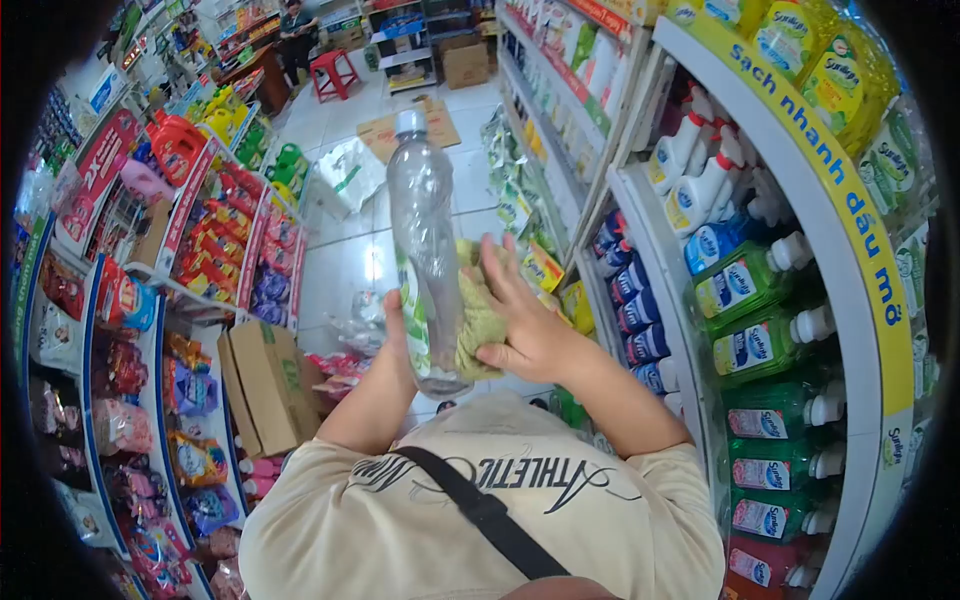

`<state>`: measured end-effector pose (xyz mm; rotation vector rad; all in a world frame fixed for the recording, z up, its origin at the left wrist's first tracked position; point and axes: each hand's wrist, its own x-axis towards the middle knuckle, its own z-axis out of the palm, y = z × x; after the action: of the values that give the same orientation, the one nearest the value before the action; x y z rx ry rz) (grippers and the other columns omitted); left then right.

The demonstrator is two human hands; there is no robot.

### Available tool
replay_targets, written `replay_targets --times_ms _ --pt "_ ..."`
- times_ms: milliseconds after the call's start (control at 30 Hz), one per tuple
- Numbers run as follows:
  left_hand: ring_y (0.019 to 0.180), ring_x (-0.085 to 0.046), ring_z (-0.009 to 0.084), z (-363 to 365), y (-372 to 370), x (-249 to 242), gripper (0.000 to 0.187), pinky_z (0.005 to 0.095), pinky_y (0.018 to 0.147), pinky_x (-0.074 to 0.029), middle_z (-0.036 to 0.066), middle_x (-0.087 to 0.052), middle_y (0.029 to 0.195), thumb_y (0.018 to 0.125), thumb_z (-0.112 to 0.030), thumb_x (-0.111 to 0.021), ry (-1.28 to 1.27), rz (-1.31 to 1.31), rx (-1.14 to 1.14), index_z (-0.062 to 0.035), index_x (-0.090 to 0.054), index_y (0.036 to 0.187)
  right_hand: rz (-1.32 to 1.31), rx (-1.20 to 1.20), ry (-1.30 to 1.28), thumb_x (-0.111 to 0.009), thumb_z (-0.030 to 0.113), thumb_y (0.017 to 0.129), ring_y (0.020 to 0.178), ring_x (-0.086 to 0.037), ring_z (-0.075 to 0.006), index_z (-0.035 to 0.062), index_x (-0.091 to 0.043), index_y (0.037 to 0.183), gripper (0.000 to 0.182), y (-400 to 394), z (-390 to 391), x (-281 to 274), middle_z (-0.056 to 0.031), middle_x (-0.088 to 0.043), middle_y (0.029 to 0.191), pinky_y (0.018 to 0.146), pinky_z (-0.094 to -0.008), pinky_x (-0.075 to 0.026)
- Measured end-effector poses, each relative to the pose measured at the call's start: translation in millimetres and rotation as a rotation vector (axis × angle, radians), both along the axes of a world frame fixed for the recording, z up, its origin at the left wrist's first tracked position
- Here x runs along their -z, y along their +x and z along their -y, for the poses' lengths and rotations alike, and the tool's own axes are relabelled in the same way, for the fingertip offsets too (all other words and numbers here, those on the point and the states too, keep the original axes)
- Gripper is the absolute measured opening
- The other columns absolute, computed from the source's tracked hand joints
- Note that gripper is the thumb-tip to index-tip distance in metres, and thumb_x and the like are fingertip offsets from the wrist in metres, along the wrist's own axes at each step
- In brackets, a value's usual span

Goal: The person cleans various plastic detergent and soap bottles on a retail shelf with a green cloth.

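A large clear plastic bottle [425,205] with a pale cap and a green-and-white label stands upright in front of my chest. My left hand [397,335] grips its lower left side; the thumb shows, while the other fingers are hidden behind the bottle. On the opposite side, my right hand [525,325] holds a yellow-green cloth [475,325] against the bottle's wall. The right fingers point up along the cloth, with the thumb across its lower part.
Shelves of green dish-soap bottles [748,345] rise close on my right. A cardboard box [270,390] and shelves of packets [210,250] line the left. A white bag [350,175] and flattened cardboard [445,120] lie on the tiled floor. A person [298,35] is near a red stool [333,72].
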<state>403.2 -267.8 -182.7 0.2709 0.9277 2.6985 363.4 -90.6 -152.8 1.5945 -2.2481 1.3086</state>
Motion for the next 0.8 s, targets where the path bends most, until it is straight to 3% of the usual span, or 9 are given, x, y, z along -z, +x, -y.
replay_targets --times_ms 33,133,233,267,400,467,567,767,800 --pt "0.117 -0.042 0.0306 1 1 -4 0.1 0.046 0.094 -0.039 0.016 -0.032 0.136 0.061 -0.069 -0.058 0.01 -0.042 0.016 -0.0088 -0.026 0.135 -0.091 0.069 0.025 -0.051 0.05 0.082 0.132 -0.005 -0.0414 0.0056 -0.02 0.137 0.078 -2 -8 -5 -0.0253 -0.004 0.143 0.104 -0.0482 -0.015" --pt "0.104 -0.054 0.0309 3 -3 2 0.094 0.0436 0.087 -0.046 0.018 -0.046 0.124 0.059 -0.054 -0.071 0.196 -0.017 0.182 -0.0042 -0.034 0.13 0.178 0.043 -0.293 -0.054 0.05 0.08 0.132 -0.012 -0.0374 0.0042 -0.019 0.137 0.081 -17 -27 1 -0.0239 -0.011 0.142 0.105 -0.0443 -0.014" --pt "0.097 -0.058 0.024 3 -10 3 0.083 0.0375 0.083 -0.048 0.013 -0.056 0.111 0.06 -0.04 -0.076 -0.057 -0.094 0.06 0.0002 -0.04 0.124 0.547 -0.041 -0.511 -0.057 0.049 0.079 0.13 -0.022 -0.0331 0.0033 -0.018 0.136 0.083 -18 -35 0 -0.0227 -0.019 0.14 0.106 -0.0406 -0.012" --pt "0.096 -0.058 0.0225 2 -13 3 0.08 0.0359 0.083 -0.048 0.013 -0.057 0.11 0.061 -0.035 -0.076 -0.166 -0.168 0.029 0.001 -0.04 0.123 0.536 -0.037 -0.505 -0.064 0.038 0.077 0.122 -0.036 -0.0269 0.0017 -0.017 0.134 0.082 -12 -36 -4 -0.0188 -0.031 0.133 0.103 -0.0391 -0.022" --pt "0.092 -0.057 0.0153 -9 -19 -4 0.06 0.0296 0.081 -0.045 0.011 -0.059 0.104 0.066 -0.018 -0.073 -0.616 -0.361 -0.065 0.0033 -0.047 0.116 0.572 0.349 -0.692 -0.068 0.011 0.074 0.108 -0.047 -0.0196 0.0027 -0.023 0.128 0.071 16 -11 -17 -0.013 -0.046 0.115 0.089 -0.0337 -0.041" --pt "0.089 -0.057 0.0143 -18 -21 -2 0.047 0.0286 0.081 -0.044 0.01 -0.06 0.1 0.071 -0.011 -0.066 -0.795 -0.383 -0.104 0.0037 -0.05 0.113 0.795 0.343 -0.85 -0.066 0.008 0.076 0.107 -0.048 -0.02 0.0035 -0.022 0.128 0.068 5 -13 -5 -0.0128 -0.045 0.116 0.09 -0.0339 -0.04" --pt "0.091 -0.056 0.0142 -22 -31 12 0.046 0.0283 0.08 -0.044 0.01 -0.06 0.101 0.08 -0.027 -0.061 -0.883 -0.324 0.032 0.0014 -0.049 0.115 0.767 0.354 -0.979 -0.06 0.003 0.079 0.106 -0.049 -0.0216 0.0044 -0.02 0.128 0.063 5 -19 -5 -0.0131 -0.042 0.119 0.092 -0.0346 -0.039" --pt "0.1 -0.054 0.0213 -36 -28 51 0.075 0.0378 0.077 -0.047 0.011 -0.054 0.114 0.082 -0.065 -0.034 -0.115 0.046 0.305 -0.0042 -0.038 0.127 0.292 0.303 -1.101 -0.064 0.01 0.074 0.108 -0.047 -0.0223 0.0039 -0.023 0.125 0.065 12 -27 -26 -0.0126 -0.041 0.119 0.091 -0.0366 -0.04" --pt "0.098 -0.056 0.0234 -36 -30 49 0.07 0.0396 0.072 -0.049 0.011 -0.053 0.116 0.084 -0.06 -0.038 -0.019 0.054 0.383 -0.0052 -0.034 0.129 0.361 0.344 -1.065 -0.07 0.013 0.069 0.108 -0.047 -0.0221 0.0038 -0.024 0.123 0.072 14 -30 -28 -0.0125 -0.041 0.118 0.091 -0.0373 -0.04"
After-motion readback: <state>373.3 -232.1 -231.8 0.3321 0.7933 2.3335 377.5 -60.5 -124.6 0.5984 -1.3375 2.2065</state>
